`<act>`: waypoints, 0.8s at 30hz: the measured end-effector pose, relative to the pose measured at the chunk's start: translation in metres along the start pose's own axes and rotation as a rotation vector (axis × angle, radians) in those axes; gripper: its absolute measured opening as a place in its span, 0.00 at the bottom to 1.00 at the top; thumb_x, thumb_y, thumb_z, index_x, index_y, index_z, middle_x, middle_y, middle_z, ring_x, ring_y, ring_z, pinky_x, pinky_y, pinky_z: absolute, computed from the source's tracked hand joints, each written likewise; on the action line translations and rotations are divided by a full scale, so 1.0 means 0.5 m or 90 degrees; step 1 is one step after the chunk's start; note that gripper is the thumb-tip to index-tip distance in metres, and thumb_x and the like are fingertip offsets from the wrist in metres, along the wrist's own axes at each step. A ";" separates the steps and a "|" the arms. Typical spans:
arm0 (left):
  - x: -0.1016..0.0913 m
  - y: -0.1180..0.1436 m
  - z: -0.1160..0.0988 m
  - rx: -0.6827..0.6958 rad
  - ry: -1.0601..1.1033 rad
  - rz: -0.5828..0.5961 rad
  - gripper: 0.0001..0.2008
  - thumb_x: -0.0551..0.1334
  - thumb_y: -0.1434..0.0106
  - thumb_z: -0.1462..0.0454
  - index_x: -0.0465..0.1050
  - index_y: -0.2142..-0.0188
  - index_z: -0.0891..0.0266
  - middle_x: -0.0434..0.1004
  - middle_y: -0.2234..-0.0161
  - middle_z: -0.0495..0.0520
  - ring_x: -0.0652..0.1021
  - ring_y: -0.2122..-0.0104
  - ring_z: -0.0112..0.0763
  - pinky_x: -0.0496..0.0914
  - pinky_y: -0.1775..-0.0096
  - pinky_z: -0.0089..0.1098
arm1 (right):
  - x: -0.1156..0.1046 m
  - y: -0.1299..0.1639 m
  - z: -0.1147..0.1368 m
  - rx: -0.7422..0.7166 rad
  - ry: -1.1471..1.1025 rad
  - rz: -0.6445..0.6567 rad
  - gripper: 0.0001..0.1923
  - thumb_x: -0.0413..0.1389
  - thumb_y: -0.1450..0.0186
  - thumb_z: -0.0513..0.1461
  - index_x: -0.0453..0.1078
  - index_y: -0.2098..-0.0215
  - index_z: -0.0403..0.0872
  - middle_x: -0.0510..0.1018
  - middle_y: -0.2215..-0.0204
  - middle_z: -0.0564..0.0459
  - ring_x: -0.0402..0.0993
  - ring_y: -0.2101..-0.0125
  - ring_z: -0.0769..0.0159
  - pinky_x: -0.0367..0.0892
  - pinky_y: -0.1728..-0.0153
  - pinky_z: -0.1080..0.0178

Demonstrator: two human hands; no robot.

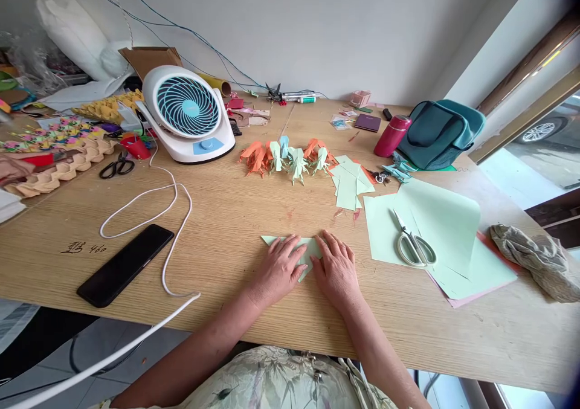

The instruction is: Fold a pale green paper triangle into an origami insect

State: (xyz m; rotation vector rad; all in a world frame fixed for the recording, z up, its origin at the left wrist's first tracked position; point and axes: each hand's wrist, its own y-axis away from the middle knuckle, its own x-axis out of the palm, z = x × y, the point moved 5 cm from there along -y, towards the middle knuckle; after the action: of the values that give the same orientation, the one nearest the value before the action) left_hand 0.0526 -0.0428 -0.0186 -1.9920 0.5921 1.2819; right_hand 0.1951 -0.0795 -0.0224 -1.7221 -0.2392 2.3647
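— Pale green folded paper sheet (304,251): position?
— Flat on the wooden bench (235,215), near its front edge, centre. Both hands press it.
— Fingers?
— Left hand (277,268) flat, fingers slightly spread over the sheet's left part. Right hand (336,265) flat, fingers close together on its right part. Nothing gripped. A green corner shows between them.

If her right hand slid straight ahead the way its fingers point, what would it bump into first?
The right hand, flat on the pale green paper, points away and slightly left. After bare table, it would probably meet the row of folded paper figures, though the exact line is hard to judge.
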 end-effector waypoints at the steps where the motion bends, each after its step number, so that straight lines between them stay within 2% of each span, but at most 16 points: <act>1: 0.000 0.002 0.000 -0.002 -0.002 0.004 0.18 0.57 0.31 0.62 0.67 0.43 0.61 0.65 0.38 0.61 0.65 0.38 0.45 0.60 0.38 0.50 | -0.001 0.003 0.000 -0.002 -0.007 0.000 0.21 0.48 0.30 0.41 0.63 0.39 0.47 0.64 0.36 0.45 0.57 0.37 0.54 0.51 0.39 0.51; 5: -0.009 0.007 -0.006 0.004 0.005 0.026 0.18 0.57 0.31 0.63 0.68 0.43 0.61 0.65 0.38 0.60 0.64 0.36 0.45 0.59 0.38 0.50 | -0.018 0.019 -0.018 0.012 -0.064 -0.034 0.19 0.47 0.29 0.40 0.64 0.40 0.47 0.69 0.40 0.44 0.63 0.42 0.55 0.58 0.44 0.52; 7: -0.014 0.009 -0.009 0.013 0.014 0.040 0.18 0.58 0.32 0.63 0.68 0.43 0.60 0.66 0.38 0.59 0.63 0.36 0.46 0.57 0.37 0.51 | -0.031 0.028 -0.039 0.050 -0.081 -0.070 0.18 0.49 0.29 0.41 0.66 0.43 0.48 0.72 0.46 0.44 0.67 0.49 0.55 0.62 0.48 0.53; 10: -0.019 0.010 -0.013 0.024 0.023 0.063 0.19 0.58 0.32 0.62 0.68 0.42 0.59 0.66 0.38 0.58 0.62 0.36 0.46 0.56 0.37 0.53 | -0.045 0.037 -0.069 0.109 -0.067 -0.095 0.16 0.53 0.32 0.44 0.69 0.48 0.48 0.74 0.55 0.44 0.68 0.55 0.54 0.63 0.52 0.52; 13: -0.020 0.012 -0.016 0.029 0.021 0.083 0.19 0.58 0.32 0.62 0.67 0.42 0.61 0.64 0.36 0.59 0.63 0.36 0.46 0.58 0.37 0.51 | -0.047 0.036 -0.081 0.141 -0.069 -0.068 0.13 0.56 0.34 0.46 0.71 0.55 0.49 0.73 0.61 0.46 0.68 0.59 0.54 0.63 0.54 0.52; 18: -0.025 0.016 -0.026 0.041 0.010 0.094 0.19 0.58 0.31 0.62 0.67 0.42 0.62 0.65 0.37 0.60 0.63 0.36 0.45 0.59 0.38 0.49 | -0.051 0.030 -0.086 0.173 -0.105 -0.045 0.11 0.57 0.36 0.48 0.69 0.61 0.50 0.73 0.64 0.48 0.69 0.61 0.55 0.62 0.58 0.54; 22: -0.030 0.019 -0.035 0.028 -0.004 0.099 0.18 0.57 0.31 0.61 0.68 0.43 0.63 0.66 0.38 0.61 0.64 0.37 0.45 0.61 0.39 0.49 | -0.049 0.025 -0.096 0.214 -0.213 -0.016 0.10 0.58 0.38 0.47 0.68 0.65 0.50 0.75 0.69 0.53 0.71 0.66 0.59 0.62 0.61 0.56; 24: -0.029 0.020 -0.039 0.024 -0.015 0.101 0.19 0.57 0.30 0.59 0.68 0.42 0.63 0.66 0.38 0.61 0.64 0.37 0.46 0.62 0.41 0.48 | -0.048 0.025 -0.102 0.252 -0.284 -0.010 0.10 0.58 0.38 0.47 0.70 0.64 0.50 0.76 0.71 0.53 0.71 0.69 0.61 0.64 0.64 0.58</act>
State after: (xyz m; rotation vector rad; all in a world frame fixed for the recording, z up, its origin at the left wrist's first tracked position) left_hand 0.0513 -0.0637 -0.0028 -1.9289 0.7701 1.3753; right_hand 0.2501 -0.0974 -0.0193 -1.0081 0.1437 2.5405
